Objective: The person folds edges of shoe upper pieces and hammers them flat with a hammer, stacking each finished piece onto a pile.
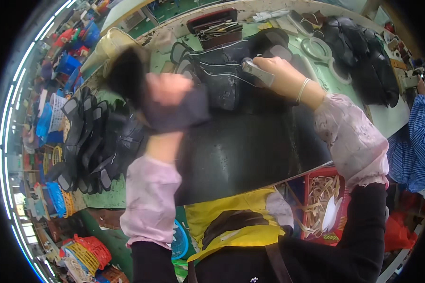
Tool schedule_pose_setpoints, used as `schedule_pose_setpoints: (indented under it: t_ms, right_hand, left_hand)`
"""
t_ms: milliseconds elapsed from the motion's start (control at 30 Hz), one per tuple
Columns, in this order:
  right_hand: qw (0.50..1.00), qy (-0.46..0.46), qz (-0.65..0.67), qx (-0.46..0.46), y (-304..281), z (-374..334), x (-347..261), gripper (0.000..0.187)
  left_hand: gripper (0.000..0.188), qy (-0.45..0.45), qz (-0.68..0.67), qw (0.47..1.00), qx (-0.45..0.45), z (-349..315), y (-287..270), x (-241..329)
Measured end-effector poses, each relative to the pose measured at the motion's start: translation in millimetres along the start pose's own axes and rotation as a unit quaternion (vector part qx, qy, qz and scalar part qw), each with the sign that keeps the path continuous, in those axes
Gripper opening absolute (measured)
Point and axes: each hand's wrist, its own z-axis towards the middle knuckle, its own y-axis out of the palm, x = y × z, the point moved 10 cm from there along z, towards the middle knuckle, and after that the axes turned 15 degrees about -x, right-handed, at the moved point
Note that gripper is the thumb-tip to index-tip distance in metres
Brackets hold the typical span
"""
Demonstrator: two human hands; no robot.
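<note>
My left hand (167,89), smeared by motion, is closed round a dark shoe upper (174,111) raised above the left part of the black work mat (250,146). The exact shape of this piece is blurred. A small silver metal tool (257,71) with a flat, block-like end sits in my closed right hand (281,70). Beneath that hand lies a pile of black shoe uppers (222,85) with white cords across it. I cannot make out the whole tool, as my fingers cover part of it.
More black uppers (87,141) are stacked on the left, and a black heap (363,61) lies at the far right. A tool box (217,30) and white tape rolls (316,48) stand behind. A red basket (311,203) holds strips near my right arm. Another person's checked sleeve (415,141) shows at right.
</note>
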Motion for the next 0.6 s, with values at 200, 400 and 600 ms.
schedule_pose_setpoints:
  t_ms: [200, 400, 600]
  right_hand:
    - [0.999, -0.018, -0.03, 0.008, 4, 3, 0, 0.02]
    - [0.998, -0.062, -0.023, 0.012, 6, -4, 4, 0.031]
    - [0.97, -0.074, -0.128, 0.191, -61, -66, -19, 0.026]
  left_hand:
    - [0.025, 0.017, 0.079, 0.989, 0.12, -29, -17, 133]
    - [0.027, -0.201, 0.373, 0.901, 0.094, -39, 33, 195]
    - [0.012, -0.585, 0.449, 0.675, -0.037, -88, 117, -24]
